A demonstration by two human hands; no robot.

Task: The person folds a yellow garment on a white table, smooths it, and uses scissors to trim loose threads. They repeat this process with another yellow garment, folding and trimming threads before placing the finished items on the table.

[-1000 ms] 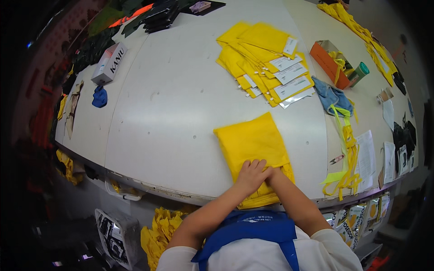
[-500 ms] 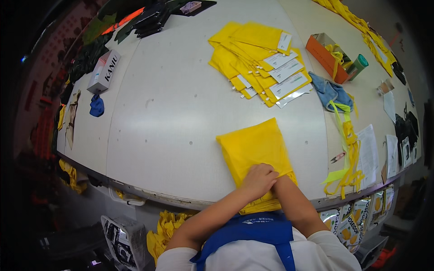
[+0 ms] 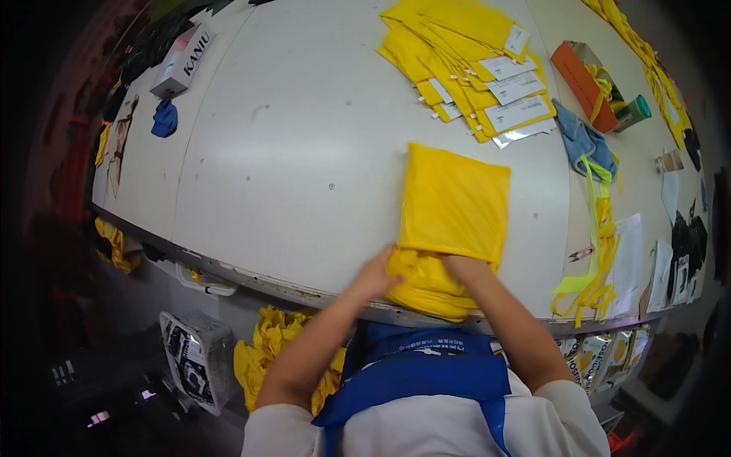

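Note:
A folded yellow cloth pouch (image 3: 455, 202) lies on the table in front of me, its seamed edge toward me. Bunched yellow fabric (image 3: 430, 288) spills from that edge to the table's rim. My left hand (image 3: 375, 274) grips the left side of the bunched fabric, fingers curled at its edge. On the other side, my right hand (image 3: 466, 270) reaches under the seamed edge; its fingers are hidden in the cloth. Farther off lies a fanned pile of flat yellow pouches (image 3: 449, 57), several with white labels.
To the right are an orange box (image 3: 582, 87), a green cylinder (image 3: 633, 113), a blue denim cloth (image 3: 585, 141), yellow straps (image 3: 601, 251), small snips (image 3: 581, 254) and white papers (image 3: 628, 255). A white box (image 3: 184, 61) and blue cloth (image 3: 164, 119) stand left. Yellow fabric (image 3: 278, 346) hangs below the table edge.
The pouch has turned upright, and bunched fabric now shows at its near edge. My hands have moved apart, the left to the pouch's left side, the right under the seam. The view has shifted.

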